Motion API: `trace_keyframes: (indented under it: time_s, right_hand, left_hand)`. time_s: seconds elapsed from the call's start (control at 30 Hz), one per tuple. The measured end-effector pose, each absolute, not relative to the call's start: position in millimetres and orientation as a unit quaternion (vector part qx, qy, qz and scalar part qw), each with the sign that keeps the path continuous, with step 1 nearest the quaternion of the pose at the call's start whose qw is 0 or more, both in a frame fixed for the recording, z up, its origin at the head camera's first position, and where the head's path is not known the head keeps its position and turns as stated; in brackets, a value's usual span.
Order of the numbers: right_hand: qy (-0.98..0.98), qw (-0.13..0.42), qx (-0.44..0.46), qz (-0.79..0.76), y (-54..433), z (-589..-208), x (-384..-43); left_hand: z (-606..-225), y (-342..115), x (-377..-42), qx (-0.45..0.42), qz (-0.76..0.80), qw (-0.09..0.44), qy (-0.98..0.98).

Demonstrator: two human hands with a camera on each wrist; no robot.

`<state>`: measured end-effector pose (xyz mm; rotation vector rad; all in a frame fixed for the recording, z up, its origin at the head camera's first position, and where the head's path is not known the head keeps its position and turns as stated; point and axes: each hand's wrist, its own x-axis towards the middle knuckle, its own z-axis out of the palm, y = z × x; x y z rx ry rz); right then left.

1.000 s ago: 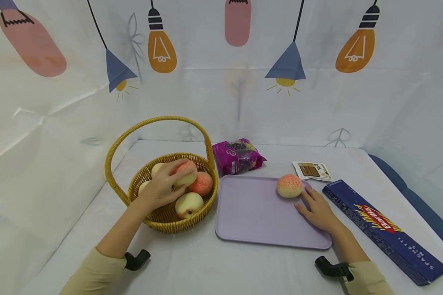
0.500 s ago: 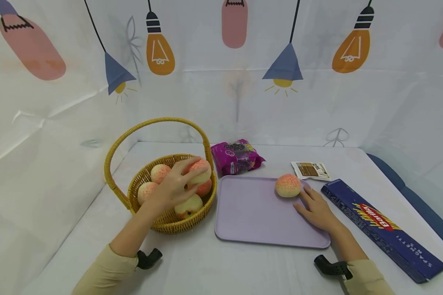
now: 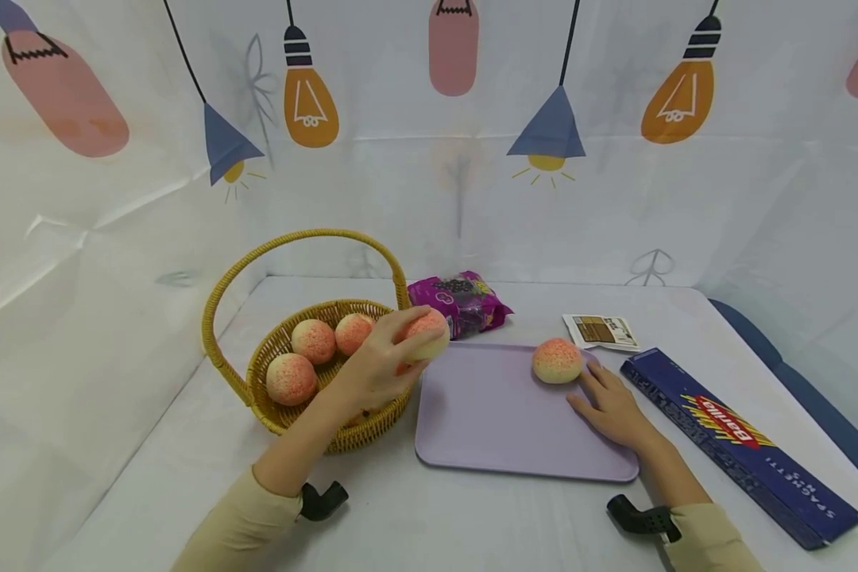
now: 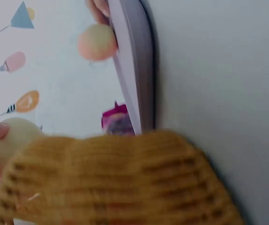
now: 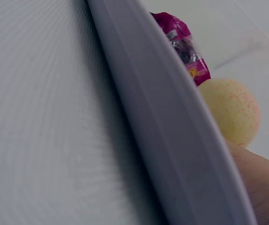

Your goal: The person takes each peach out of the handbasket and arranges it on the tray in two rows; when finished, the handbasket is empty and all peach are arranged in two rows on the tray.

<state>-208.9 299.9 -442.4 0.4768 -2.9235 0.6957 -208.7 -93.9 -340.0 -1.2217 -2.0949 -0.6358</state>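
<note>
My left hand (image 3: 379, 365) grips a pink-and-cream peach (image 3: 430, 332) over the right rim of the yellow wicker basket (image 3: 268, 417), near the tray's upper left corner. Inside the basket lie several more peaches (image 3: 291, 379), some hidden behind the hand. In the left wrist view the basket's wall (image 4: 115, 183) covers much of the held peach's surroundings. On the lilac tray (image 3: 500, 421), one peach (image 3: 557, 361) sits toward the upper right. My right hand (image 3: 615, 409) rests on the tray's right edge, fingers extended, fingertips right beside that peach.
Behind the tray lies a purple snack bag (image 3: 465, 302). A small white-and-brown packet (image 3: 600, 332) is at the tray's upper right. A long blue spaghetti box (image 3: 736, 445) lies diagonally along the right. A printed curtain (image 3: 400, 199) hangs behind the white table.
My left hand has lifted the peach from among the others and carried it rightward, from over the basket's middle to its right rim. The right hand stays at the tray's edge.
</note>
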Motion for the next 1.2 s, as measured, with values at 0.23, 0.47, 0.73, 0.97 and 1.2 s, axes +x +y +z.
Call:
trace_keyframes:
  time_s: [0.23,0.47,0.73,0.97,1.2]
  right_hand:
    - [-0.960,0.051,0.156,0.228,299.5,-442.1,-208.0]
    - [-0.959,0.054,0.156,0.230,299.4,-442.1,-207.8]
    - [-0.959,0.054,0.157,0.228,300.9,-444.0,-208.9]
    - [-0.959,0.057,0.161,0.227,301.4,-444.6,-209.3]
    - [-0.959,0.060,0.161,0.226,301.1,-445.7,-209.7]
  left_hand:
    - [-341.4,-70.8,-203.8,-0.462,-0.223,0.326,-0.794]
    - [-344.8,-49.4,-202.2,-0.470,-0.237,0.317,-0.789]
    - [-353.5,-26.7,-208.5,-0.486,-0.237,0.303,-0.785]
    - [-366.9,-7.1,-217.2,-0.481,-0.246,0.254,-0.802]
    - [-375.0,10.5,-224.8,-0.466,-0.240,0.233,-0.819]
